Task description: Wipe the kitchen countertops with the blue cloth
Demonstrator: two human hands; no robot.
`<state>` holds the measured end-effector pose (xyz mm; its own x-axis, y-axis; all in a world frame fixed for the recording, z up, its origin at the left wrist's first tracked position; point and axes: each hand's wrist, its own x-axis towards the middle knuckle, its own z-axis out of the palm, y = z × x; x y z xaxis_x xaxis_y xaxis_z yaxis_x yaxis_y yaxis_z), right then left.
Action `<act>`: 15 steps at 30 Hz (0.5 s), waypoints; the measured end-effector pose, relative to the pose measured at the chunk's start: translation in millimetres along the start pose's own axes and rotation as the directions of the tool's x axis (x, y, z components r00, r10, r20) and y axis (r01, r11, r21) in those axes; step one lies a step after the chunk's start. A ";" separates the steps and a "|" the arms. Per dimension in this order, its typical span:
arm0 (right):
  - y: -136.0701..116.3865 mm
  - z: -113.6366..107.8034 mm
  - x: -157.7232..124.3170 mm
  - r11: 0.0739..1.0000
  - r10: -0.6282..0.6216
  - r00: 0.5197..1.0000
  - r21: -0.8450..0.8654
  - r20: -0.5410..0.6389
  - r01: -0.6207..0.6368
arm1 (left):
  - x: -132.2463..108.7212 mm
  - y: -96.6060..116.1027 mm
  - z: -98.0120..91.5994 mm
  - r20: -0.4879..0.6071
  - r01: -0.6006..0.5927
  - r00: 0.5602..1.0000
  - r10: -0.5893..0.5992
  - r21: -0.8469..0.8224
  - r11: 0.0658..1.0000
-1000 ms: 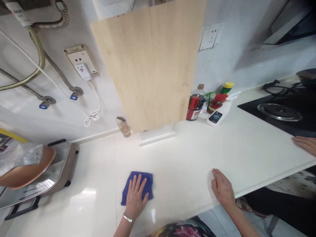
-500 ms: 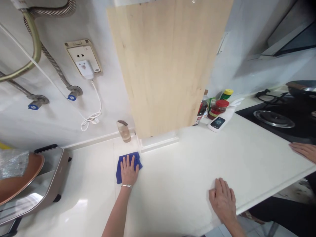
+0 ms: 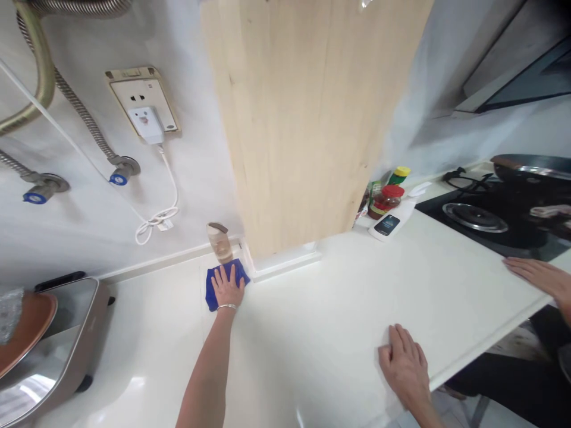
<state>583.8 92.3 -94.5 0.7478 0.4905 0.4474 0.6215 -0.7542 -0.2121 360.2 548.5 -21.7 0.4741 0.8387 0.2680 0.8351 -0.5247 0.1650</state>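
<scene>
My left hand (image 3: 227,286) lies flat, fingers spread, on a folded blue cloth (image 3: 212,289), pressing it onto the white countertop (image 3: 321,309) far back near the wall. A small clear bottle with a brown cap (image 3: 219,242) stands just behind the cloth, beside the base of a light wooden panel (image 3: 307,119). My right hand (image 3: 405,365) rests palm down and open on the counter near its front edge, holding nothing.
Another person's hand (image 3: 537,276) rests on the counter's right edge. Sauce bottles and jars (image 3: 387,195) and a white device (image 3: 391,221) stand behind the panel, next to a black gas hob (image 3: 486,217). A metal appliance (image 3: 49,351) sits at left. Wall socket with plug (image 3: 145,113).
My left hand has pushed the blue cloth away from me across the counter, up to the small bottle by the wall. My right hand stayed planted near the front edge.
</scene>
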 end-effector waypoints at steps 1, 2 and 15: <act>-0.5 -0.9 0.7 1.000 0.000 1.000 0.007 -0.009 0.000 | 0.6 -0.7 -0.1 0.009 -0.002 1.000 0.002 -0.004 1.000; -1.0 -1.9 1.3 1.000 -0.002 1.000 0.011 -0.019 0.002 | -0.6 -1.6 -0.7 0.017 -0.005 1.000 0.005 -0.007 1.000; -0.8 -8.8 1.4 0.999 -0.024 0.998 0.045 -0.058 0.027 | -132.1 -60.7 -55.2 0.005 -0.238 0.971 0.238 -0.013 0.971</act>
<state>582.4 89.7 -86.0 0.7179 0.4824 0.5019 0.6512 -0.7202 -0.2394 231.4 461.5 -14.7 0.6605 0.6905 0.2949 0.6946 -0.7111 0.1091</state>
